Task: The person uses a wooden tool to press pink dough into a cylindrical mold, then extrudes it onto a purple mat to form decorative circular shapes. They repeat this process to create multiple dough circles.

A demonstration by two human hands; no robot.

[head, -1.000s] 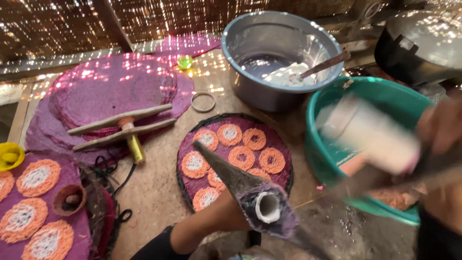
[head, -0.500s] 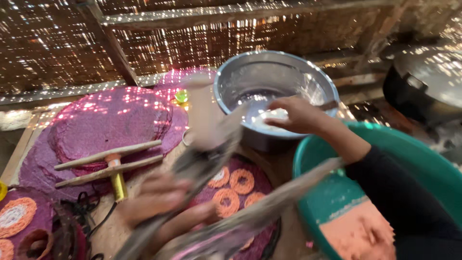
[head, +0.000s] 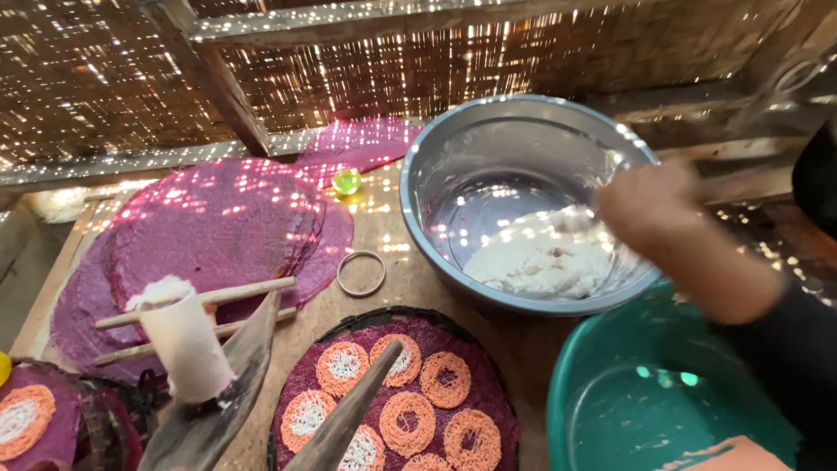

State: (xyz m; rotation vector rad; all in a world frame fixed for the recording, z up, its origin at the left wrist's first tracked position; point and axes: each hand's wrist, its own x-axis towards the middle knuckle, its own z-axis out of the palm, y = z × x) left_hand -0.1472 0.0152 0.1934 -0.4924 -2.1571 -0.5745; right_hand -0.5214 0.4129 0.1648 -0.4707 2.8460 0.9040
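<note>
My right hand (head: 649,209) reaches from the right into a large steel bowl (head: 418,218), just above the white dough (head: 545,262) at its bottom. The hand is blurred and its fingers look curled; whether it grips anything is unclear. At the lower left a wooden press (head: 222,392) with a white tube (head: 187,344) heaped with dough juts up from the frame's bottom edge, and a second wooden arm (head: 344,419) lies across the round tray. My left hand is out of view.
A round tray (head: 475,344) lined with purple cloth carries several orange and white coiled rounds. A green basin (head: 593,392) stands at the lower right. Stacked purple cloths (head: 218,227), two wooden sticks (head: 205,296), a metal ring (head: 361,273) and a small green ball (head: 346,180) lie left of the bowl. A woven wall closes the back.
My right hand has gone lower into the bowl, down to the dough. The press has dropped to the lower left and my left hand has left the frame.
</note>
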